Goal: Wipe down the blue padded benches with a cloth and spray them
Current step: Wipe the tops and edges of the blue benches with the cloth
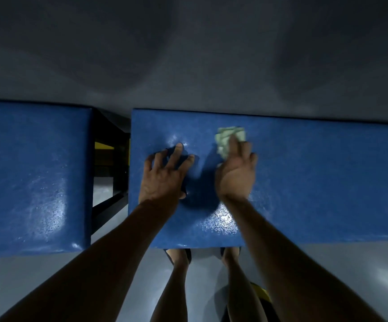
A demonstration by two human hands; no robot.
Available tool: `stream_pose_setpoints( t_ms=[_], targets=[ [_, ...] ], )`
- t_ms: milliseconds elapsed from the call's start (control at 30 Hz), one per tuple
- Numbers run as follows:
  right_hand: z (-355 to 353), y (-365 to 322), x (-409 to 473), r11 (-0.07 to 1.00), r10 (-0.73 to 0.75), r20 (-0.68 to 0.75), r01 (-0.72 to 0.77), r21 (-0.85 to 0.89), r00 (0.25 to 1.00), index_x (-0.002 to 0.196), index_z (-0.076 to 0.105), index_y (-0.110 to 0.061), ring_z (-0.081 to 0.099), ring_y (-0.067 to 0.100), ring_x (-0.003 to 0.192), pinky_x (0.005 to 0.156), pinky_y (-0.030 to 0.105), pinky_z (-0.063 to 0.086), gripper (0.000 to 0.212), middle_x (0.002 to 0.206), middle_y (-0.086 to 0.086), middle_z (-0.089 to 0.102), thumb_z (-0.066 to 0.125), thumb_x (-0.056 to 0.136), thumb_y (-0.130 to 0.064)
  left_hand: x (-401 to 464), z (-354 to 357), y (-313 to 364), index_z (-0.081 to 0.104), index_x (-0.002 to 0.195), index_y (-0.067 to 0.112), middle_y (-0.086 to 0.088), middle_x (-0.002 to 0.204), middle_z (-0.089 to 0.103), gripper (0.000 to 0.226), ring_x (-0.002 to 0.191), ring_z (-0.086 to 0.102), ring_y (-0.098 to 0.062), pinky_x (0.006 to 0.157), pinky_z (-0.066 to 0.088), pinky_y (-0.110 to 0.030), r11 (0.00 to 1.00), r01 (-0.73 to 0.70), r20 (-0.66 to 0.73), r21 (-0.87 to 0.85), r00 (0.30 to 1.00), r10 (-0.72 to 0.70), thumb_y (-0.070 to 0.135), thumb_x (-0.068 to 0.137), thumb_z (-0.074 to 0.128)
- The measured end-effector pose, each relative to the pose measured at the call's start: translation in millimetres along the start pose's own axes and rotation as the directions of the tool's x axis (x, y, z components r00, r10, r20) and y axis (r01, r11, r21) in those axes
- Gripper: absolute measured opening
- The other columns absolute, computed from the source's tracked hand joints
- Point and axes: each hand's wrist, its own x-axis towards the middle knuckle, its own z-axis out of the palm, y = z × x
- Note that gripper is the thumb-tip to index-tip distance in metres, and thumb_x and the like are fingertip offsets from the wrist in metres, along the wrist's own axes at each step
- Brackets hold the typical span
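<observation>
A blue padded bench point(316, 182) runs from the middle of the view to the right edge, its surface shiny and wet near the front. My right hand point(236, 173) presses a crumpled pale green cloth point(227, 138) flat onto this bench, fingers lying over the cloth. My left hand point(165, 173) rests on the same bench near its left end, fingers spread, holding nothing. A second blue padded bench point(32, 177) stands to the left, apart from both hands. No spray bottle is in view.
A narrow gap point(110, 173) between the benches shows a black frame and something yellow. A grey wall point(188, 54) rises behind the benches. My legs point(179, 275) stand on grey floor point(350, 275) in front; a yellow and black object point(261, 296) lies by my right leg.
</observation>
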Motion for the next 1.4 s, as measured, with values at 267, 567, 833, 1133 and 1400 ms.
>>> stream_pose_setpoints(
  t_ms=[267,567,833,1133,1400],
  targets=[
    [-18.2,28.3,-10.3,0.868,-0.474,0.206,0.494,-0.053,0.856,0.141,0.048,-0.024,0.050,0.030,0.100,0.072,0.036,0.052,0.076,0.127,0.003,0.053,0.067,0.068,-0.027,0.6,0.9,-1.2,0.020,0.150,0.041,0.004,0.165,0.007,0.094,0.144,0.019,-0.031,0.113,0.018,-0.048,1.000,0.001,-0.003,0.031,1.000,0.000,0.053,0.074,0.074],
    [-16.9,75.8,-31.1,0.995,0.095,-0.049,-0.094,0.020,0.994,0.142,0.047,-0.020,0.044,0.034,0.098,0.077,0.041,0.047,0.074,0.123,0.011,0.049,0.051,0.068,-0.013,1.1,4.2,11.3,0.009,0.152,0.041,0.004,0.165,-0.001,0.098,0.145,0.013,-0.030,0.115,0.015,-0.047,0.996,0.069,0.019,0.053,0.997,-0.070,0.049,0.079,0.072],
    [-15.7,31.8,-83.1,0.916,-0.393,0.260,0.401,0.024,0.882,0.138,0.049,-0.025,0.053,0.027,0.097,0.069,0.039,0.053,0.077,0.120,0.004,0.054,0.070,0.065,-0.013,-2.0,3.5,12.9,0.009,0.152,0.042,0.003,0.165,-0.001,0.094,0.145,0.014,-0.032,0.115,0.019,-0.050,0.995,0.067,0.011,0.077,0.998,-0.068,0.052,0.081,0.069],
    [-39.4,149.1,-67.1,0.999,0.028,0.011,-0.028,0.014,1.000,0.142,0.049,-0.019,0.045,0.033,0.098,0.077,0.043,0.051,0.068,0.125,0.010,0.048,0.044,0.075,-0.010,-3.3,3.6,19.3,0.010,0.152,0.041,0.003,0.164,-0.001,0.095,0.145,0.012,-0.032,0.115,0.018,-0.049,0.993,0.089,0.012,0.075,0.996,-0.090,0.048,0.080,0.072],
    [-14.8,42.7,-122.6,0.939,-0.326,0.258,0.281,0.196,0.910,0.137,0.047,-0.024,0.049,0.024,0.096,0.067,0.040,0.053,0.073,0.117,0.002,0.050,0.064,0.070,-0.001,-15.4,4.0,21.7,0.019,0.153,0.035,-0.002,0.164,0.009,0.093,0.144,0.018,-0.035,0.113,0.021,-0.054,0.990,0.073,-0.038,0.121,0.997,-0.069,0.047,0.078,0.074]
  ],
)
